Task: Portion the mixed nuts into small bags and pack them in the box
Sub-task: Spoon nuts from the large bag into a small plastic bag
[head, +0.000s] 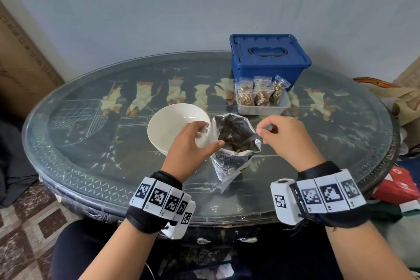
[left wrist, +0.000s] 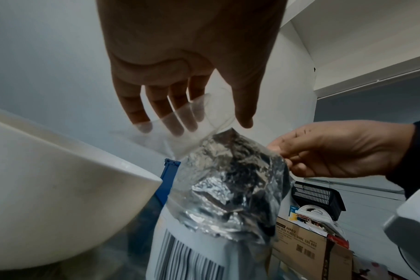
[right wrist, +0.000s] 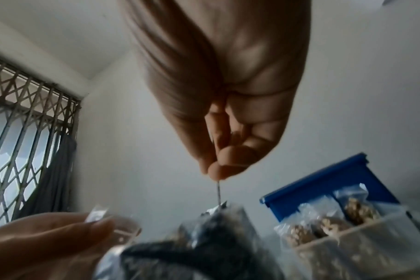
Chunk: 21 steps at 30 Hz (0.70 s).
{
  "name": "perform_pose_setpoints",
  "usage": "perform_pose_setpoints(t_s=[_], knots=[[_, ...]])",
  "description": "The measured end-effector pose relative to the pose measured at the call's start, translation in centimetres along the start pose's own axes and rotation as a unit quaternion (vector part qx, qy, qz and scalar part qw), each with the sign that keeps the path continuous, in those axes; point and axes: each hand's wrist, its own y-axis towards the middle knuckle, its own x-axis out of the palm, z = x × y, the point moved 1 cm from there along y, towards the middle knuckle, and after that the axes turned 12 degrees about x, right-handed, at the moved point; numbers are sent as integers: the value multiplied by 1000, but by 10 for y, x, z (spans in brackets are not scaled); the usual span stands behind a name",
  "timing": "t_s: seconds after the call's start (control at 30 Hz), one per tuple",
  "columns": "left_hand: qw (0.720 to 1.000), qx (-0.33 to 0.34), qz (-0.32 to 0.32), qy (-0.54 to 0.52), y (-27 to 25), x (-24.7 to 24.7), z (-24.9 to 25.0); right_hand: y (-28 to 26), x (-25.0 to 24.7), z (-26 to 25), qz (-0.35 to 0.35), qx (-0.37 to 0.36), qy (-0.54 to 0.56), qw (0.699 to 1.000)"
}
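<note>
Pale blue-grey wall backs an oval, glass-topped tabletop (head: pixel 91 134) with painted figures under the glass. Near the front edge stands an opened foil pouch of mixed nuts (head: pixel 234 143), its mouth spread wide with dark nuts visible inside. The right hand (head: pixel 288 141) pinches the pouch's right lip between thumb and fingers (right wrist: pixel 218 166) — judging by the pull, to keep the mouth open and the pouch upright. The left hand (head: pixel 193 145) holds a small clear bag (left wrist: pixel 194 121), empty as far as can be seen, loosely between thumb and curled fingers (left wrist: pixel 178 113), right at the pouch's left rim; it looks placed there so nuts can go straight across without spilling on the glass.

Just left of the pouch sits a white bowl (head: pixel 168 120), its inside bare where visible, probably meant as a staging dish for portions. Farther back, a clear plastic tray (head: pixel 263 107) holds three filled bags of nuts (head: pixel 261 95) standing side by side, and touching or just behind it is the blue box (head: pixel 268 59), its handled lid on. So some portions are done but none appears packed — the box would have to be opened first.

The step in hand seems to be filling another bag. The thin plastic is limp and will want its mouth held apart; the foil pouch could tip if the right hand lets go.
</note>
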Motion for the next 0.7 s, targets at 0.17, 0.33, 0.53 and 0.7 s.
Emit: perform_pose_setpoints(t_s=[0.17,0.33,0.53,0.7], knots=[[1000,-17,-12,-4,-1,6,-2,0,22,-6,25,-4,138,990],[999,-29,-12,-19,-4,9,-1,-1,25,-6,119,-130,132,976],[999,-37,-21,-29,-5,11,-1,2,38,5,80,-203,79,973],[999,-36,-22,-32,-6,12,-2,5,47,11,90,-171,77,978]])
